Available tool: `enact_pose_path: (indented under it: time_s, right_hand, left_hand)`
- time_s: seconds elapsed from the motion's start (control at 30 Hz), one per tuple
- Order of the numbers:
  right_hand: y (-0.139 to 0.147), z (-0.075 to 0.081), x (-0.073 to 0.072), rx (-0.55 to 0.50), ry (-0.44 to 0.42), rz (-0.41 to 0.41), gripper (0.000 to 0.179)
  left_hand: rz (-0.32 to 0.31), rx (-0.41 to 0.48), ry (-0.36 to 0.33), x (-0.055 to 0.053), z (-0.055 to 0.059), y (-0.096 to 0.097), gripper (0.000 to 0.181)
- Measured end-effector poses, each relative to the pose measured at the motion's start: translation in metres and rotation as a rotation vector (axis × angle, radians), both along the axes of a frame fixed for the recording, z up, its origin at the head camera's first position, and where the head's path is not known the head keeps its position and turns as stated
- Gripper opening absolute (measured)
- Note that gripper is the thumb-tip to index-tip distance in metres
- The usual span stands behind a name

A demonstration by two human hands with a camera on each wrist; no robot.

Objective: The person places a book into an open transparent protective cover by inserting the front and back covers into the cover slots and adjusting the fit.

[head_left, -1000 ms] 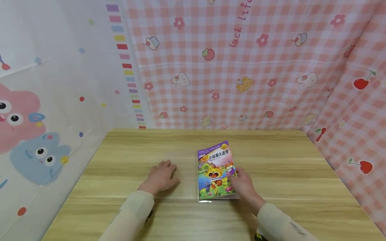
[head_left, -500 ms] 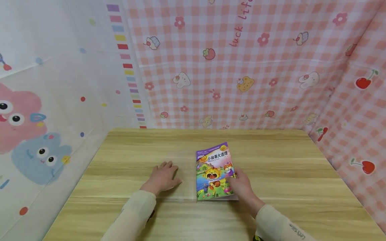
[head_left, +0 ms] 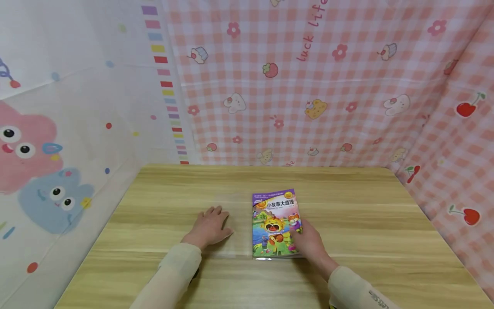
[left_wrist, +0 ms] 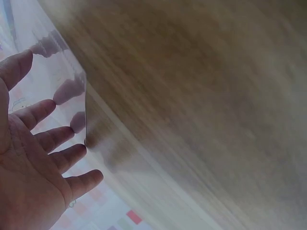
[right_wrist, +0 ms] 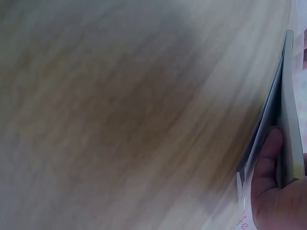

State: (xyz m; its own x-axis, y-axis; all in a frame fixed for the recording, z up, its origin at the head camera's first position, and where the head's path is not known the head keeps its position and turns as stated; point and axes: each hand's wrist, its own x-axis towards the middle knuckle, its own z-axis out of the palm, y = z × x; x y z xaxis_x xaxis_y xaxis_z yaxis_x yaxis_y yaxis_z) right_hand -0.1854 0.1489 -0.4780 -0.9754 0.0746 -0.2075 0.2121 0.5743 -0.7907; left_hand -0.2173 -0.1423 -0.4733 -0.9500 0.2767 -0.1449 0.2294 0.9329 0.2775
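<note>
Right hand [head_left: 310,241] on the book [head_left: 275,226], and it has a proper grip: thumb over the top cover, a finger [right_wrist: 269,146] tucked in beneath, seen from the right wrist. Now look at the lie of it! The book sits face up toward the middle of the counter [head_left: 370,214], directly left of that hand, its long axis running away from the person, its right edge the side that is held. Over on the far side, the left hand [head_left: 208,227] rests with fingers spread on a clear sheet [head_left: 242,245], not touching the book, a strip of see-through film between the two. So the right hand is the nearer, and the line that seems to matter is the book's left edge, right against that film.
</note>
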Motion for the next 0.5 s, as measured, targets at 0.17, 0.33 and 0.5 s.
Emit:
enact_pose_path:
  time_s: [0.17,0.33,0.5]
  right_hand:
    - [-0.002,0.001,0.003,0.108,0.07,0.051,0.06]
    - [-0.006,0.005,0.006,0.218,0.121,0.046,0.064]
    - [-0.008,0.01,0.009,0.271,0.227,0.039,0.057]
  left_hand:
    - [0.001,0.008,-0.013,0.001,0.002,0.0,0.06]
    - [0.015,0.019,-0.036,0.001,0.003,0.0,0.061]
    - [0.015,0.006,-0.048,0.002,0.004,0.0,0.062]
